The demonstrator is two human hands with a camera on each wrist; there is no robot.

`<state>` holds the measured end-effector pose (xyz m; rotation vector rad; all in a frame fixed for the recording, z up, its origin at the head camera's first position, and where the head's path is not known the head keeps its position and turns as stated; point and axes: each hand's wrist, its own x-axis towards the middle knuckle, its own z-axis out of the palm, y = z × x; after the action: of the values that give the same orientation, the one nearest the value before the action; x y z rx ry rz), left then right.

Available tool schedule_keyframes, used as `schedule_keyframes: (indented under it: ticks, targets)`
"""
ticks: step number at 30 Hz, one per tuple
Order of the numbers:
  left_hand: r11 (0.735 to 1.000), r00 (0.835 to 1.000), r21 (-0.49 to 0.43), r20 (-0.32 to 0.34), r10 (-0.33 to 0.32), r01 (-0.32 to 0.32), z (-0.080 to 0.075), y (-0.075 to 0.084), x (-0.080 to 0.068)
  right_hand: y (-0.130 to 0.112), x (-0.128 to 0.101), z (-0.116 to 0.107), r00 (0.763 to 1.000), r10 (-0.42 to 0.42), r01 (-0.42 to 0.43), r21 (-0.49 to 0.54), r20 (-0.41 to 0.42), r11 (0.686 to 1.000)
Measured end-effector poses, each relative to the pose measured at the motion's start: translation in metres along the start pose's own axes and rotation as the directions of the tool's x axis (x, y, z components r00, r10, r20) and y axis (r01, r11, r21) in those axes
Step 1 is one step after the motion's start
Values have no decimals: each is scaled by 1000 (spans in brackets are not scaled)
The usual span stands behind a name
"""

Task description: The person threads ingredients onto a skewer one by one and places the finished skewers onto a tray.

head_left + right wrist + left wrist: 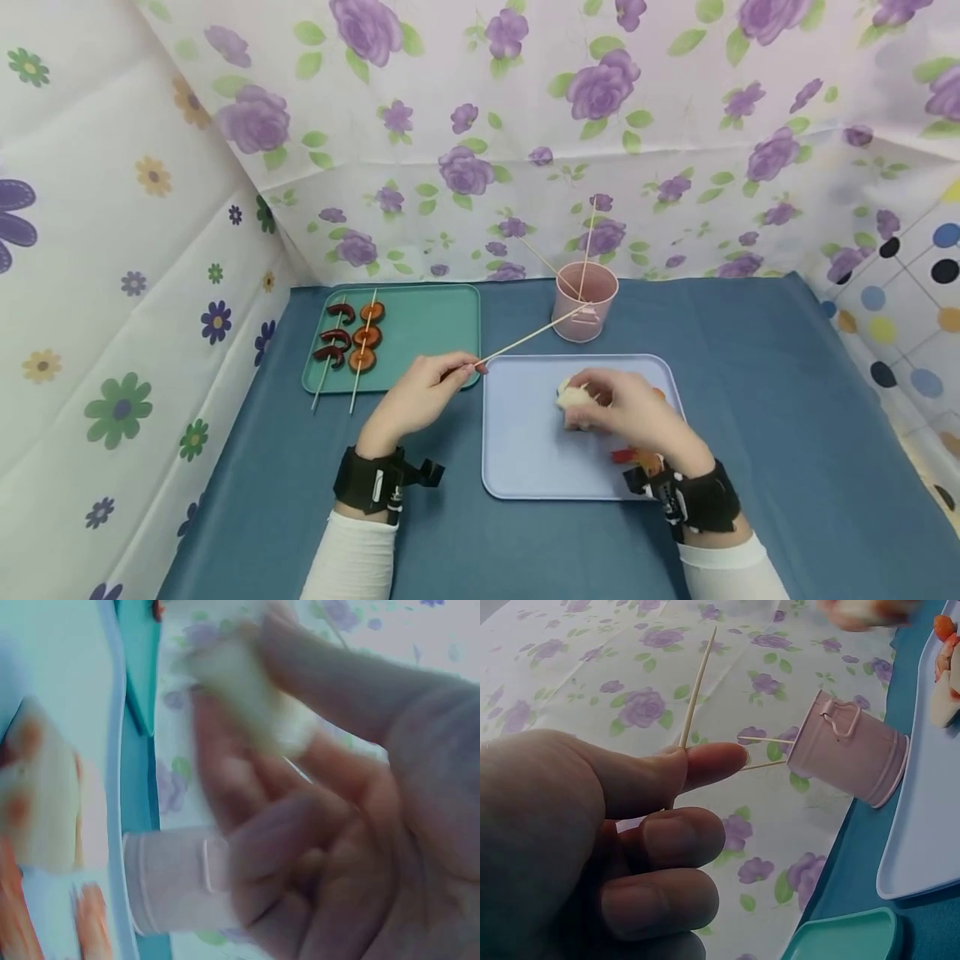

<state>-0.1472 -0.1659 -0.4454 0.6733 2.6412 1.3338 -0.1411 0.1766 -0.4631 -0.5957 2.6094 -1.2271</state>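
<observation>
Between thumb and index finger, my left hand pinches a thin wooden skewer that slants up to the right. Its bare tip shows in the left wrist view. Over the lavender tray, my right hand holds a pale, whitish food piece between thumb and fingers; that piece is blurred in the right wrist view. The piece and the skewer are apart. Partly hidden under the right hand and wrist, red and orange food pieces lie on the tray. More pale pieces appear in the right wrist view.
A pink bucket behind the lavender tray has two skewers standing in it. At the left, a green tray bears one skewer of dark red curved pieces and another of round brown slices. Flowered cloth rises behind the table.
</observation>
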Motion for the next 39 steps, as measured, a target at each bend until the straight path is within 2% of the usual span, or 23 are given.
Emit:
schedule_keyframes:
  ticks: [2, 4, 7, 10, 13, 18, 21, 26, 39]
  targets:
    - [1000, 1000, 1, -6, -1, 1, -2, 1, -1, 0, 2, -3, 995, 56, -46, 131, -79, 990]
    - [1000, 1000, 3, -8, -5, 5, -3, 2, -1, -1, 3, -5, 977, 124, -76, 259, -171, 963]
    - [1000, 1000, 8, -10, -4, 5, -5, 4, -2, -2, 4, -8, 944, 184, -54, 422, -275, 905]
    - [1000, 1000, 19, -7, 8, -8, -6, 6, -4, -2, 3, -10, 925, 209, -1, 545, -318, 838]
    - [999, 999, 23, 9, 31, -31, -7, 8, -5, -2, 1, -12, 915, 221, 45, 628, -339, 777]
    - [997, 997, 54, 64, 48, -51, -6, 12, -9, -2, 0, -10, 892, 245, 98, 692, -380, 715]
    - [995, 996, 85, 80, 44, -51, -5, 13, -9, -3, 0, -10, 886, 250, 111, 701, -391, 704]
    - [994, 996, 100, 83, 42, -50, -4, 14, -8, -9, 0, -10, 889, 260, 93, 704, -377, 705]
    - [993, 996, 106, 86, 38, -47, -2, 13, -7, -9, -2, -11, 882, 229, 117, 661, -412, 741]
